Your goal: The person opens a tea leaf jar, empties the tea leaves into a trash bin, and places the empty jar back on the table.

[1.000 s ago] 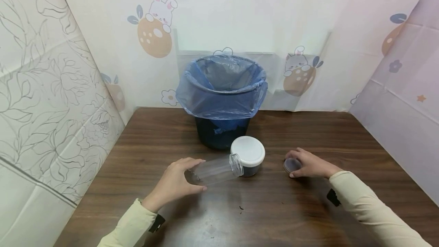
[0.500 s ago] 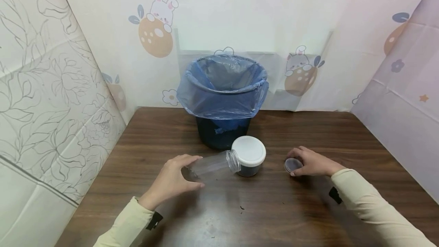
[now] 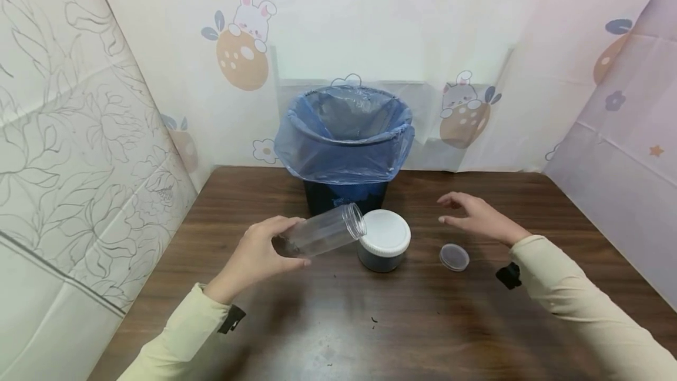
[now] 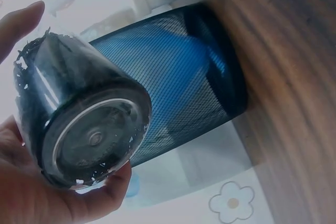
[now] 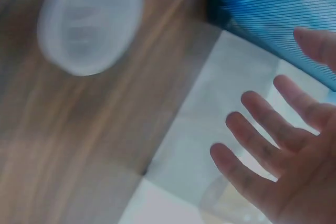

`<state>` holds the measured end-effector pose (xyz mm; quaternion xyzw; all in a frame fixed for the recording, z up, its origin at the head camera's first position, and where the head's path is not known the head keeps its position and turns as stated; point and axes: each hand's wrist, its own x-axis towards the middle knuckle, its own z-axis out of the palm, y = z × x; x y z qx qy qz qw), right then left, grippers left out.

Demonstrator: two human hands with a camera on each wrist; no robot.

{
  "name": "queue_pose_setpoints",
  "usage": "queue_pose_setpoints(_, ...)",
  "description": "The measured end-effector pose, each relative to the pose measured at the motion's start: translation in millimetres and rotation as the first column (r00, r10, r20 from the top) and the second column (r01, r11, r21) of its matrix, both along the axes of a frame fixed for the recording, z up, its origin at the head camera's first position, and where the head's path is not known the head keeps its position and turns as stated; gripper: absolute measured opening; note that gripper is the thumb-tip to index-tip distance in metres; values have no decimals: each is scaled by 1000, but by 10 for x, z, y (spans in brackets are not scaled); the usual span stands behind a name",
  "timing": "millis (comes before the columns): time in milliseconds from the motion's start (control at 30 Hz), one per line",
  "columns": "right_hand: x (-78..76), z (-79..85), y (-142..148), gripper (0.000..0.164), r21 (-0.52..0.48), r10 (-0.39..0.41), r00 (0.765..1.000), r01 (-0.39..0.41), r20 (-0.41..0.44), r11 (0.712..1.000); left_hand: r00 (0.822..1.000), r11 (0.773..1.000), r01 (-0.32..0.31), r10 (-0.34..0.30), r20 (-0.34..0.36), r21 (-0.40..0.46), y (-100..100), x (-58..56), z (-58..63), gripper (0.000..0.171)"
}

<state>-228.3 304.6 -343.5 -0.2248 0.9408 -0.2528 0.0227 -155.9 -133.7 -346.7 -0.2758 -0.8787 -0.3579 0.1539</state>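
Your left hand (image 3: 258, 256) grips the clear jar (image 3: 325, 233) near its bottom end, with your thumb on the near side and your fingers on the far side. In the head view, the jar is tipped over, and its round mouth points to the right, in front of the bin (image 3: 322, 196) and by the white-topped tub (image 3: 384, 241). Your right hand (image 3: 482, 217) is up over the table (image 3: 423, 334), with its thumb and fingers apart. The small round lid (image 3: 454, 257) lies on the table, nearer to you than that hand. Your left hand hides some of the jar's bottom, and it is hard to tell if the jar's mouth touches the tub. Half a second ago, your right fingers were on the lid. Now that hand is off it and farther away from you. The jar is a bit farther up too, but the tub is in the same spot.

In the left wrist view, you see the jar's round bottom up close, with your hand bent around it. Dark bits show on its side, and you cannot tell if they are inside or outside. The left edge cuts off your hand.

In the right wrist view, your fingers are spread, and the lid lies well apart from them. It looks blurry. The right edge cuts off your thumb.
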Motion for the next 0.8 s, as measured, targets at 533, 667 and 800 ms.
queue_pose_setpoints(533, -216, 618, -356, 44, -86, -49, 998, 46, -31, 995, 997, 998, -13, 9, 80, 56, -64, -274, 568, 61)
queue_pose_setpoints(667, -233, 780, -431, 46, -130, -82, 996, 79, -25, 988, 994, 999, -29, 25, 102, 44, -65, -324, 714, 64)
queue_pose_setpoints(800, -244, 921, -509, 46, -170, -119, 992, 113, -27, 979, 990, 999, -31, 28, 138, 18, -82, -391, 848, 67)
